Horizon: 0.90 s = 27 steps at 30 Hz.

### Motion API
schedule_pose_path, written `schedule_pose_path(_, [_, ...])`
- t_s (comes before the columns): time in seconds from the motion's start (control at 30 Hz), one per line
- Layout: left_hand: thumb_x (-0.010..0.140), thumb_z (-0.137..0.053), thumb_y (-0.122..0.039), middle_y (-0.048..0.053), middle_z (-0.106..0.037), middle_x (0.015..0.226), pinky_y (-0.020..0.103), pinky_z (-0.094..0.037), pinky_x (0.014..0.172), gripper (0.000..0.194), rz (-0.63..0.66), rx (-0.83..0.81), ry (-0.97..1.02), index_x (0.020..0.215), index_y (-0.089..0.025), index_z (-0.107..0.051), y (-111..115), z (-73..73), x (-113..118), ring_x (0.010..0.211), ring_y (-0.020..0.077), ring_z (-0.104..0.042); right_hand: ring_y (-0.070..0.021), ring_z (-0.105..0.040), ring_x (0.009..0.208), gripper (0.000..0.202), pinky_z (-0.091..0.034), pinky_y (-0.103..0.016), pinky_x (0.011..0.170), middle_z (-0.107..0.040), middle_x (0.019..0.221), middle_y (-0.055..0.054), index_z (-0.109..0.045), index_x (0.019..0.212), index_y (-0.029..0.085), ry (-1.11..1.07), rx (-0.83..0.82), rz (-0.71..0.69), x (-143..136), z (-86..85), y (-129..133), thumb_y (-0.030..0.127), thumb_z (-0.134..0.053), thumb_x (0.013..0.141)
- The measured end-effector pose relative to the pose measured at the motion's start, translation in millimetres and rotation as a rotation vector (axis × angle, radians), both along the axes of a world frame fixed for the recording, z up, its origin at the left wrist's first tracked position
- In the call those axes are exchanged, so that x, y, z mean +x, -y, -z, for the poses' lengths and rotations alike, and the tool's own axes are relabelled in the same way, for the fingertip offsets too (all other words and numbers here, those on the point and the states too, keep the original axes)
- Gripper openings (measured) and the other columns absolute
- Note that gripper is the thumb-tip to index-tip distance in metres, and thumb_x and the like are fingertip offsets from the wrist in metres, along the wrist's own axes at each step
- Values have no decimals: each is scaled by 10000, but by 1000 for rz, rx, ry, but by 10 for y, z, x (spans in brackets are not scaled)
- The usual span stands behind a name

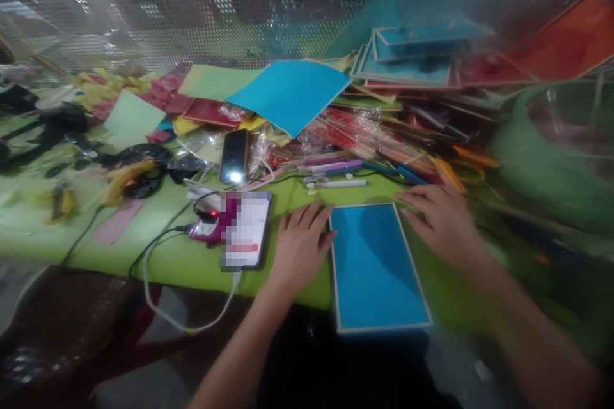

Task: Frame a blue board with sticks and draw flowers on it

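A blue rectangular panel point(374, 275) with a pale border lies flat at the table's front edge, its near end overhanging. On its left side my left hand point(302, 239) rests on the green cloth, fingers stretched out and thumb at the panel's edge. My right hand point(441, 223) is beside the far right corner, fingers extended and apart, somewhat blurred. Neither hand grips anything. Just beyond the panel lies a white pen point(340, 184) with a blue end.
A phone point(254, 233) with a white cable and a dark phone point(234, 156) lie left. A yellow glue gun point(127, 182) sits farther left. Behind are a large blue sheet point(292, 92), stacked blue panels point(426, 38) and jumbled sticks. A green rounded container point(542, 166) stands right.
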<state>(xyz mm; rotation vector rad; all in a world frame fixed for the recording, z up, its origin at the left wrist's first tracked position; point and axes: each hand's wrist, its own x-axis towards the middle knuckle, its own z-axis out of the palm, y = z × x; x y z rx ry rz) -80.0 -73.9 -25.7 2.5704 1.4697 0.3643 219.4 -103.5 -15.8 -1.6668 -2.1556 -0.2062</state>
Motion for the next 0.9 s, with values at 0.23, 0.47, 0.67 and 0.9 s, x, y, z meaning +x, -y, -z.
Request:
schedule_pose_path(0.23, [1058,-566,-364,83,-568,1584,630,-469,1098,464,-2,-11,11,1510,-261,-559,12,-2,-6,1402,381,-546,-303,-614,1026,302,-493,-451,891,-727,1118,-131,-797,1174,171,-17,-54,-62,-25,24,10,296,-558,1038])
schedule_pose_path(0.47, [1073,-527,-378,96,-578,1573,622,-456,1123,475,16,-49,73,1530,-248,-528,3,12,-28,1422,355,-532,-282,-678,942,305,-490,-400,792,-738,1088,-117,-732,1209,178,-39,-142,62,-78,4,39,346,-571,1011])
schedule_pose_path(0.67, [1077,-520,-362,91,-618,1531,584,-453,1133,468,30,-107,139,1532,-252,-513,8,-8,-29,1407,329,-555,-192,-580,586,352,-309,-329,583,-675,705,-30,-614,749,221,47,-249,291,-119,-15,91,521,-643,931])
schedule_pose_path(0.9, [1066,-550,-321,91,-649,1488,587,-454,1117,456,36,-165,229,1515,-254,-509,7,-15,-39,1378,328,-574,-194,-593,625,273,-290,-316,578,-696,766,-39,-640,739,222,14,-358,263,-126,-11,89,429,-631,915])
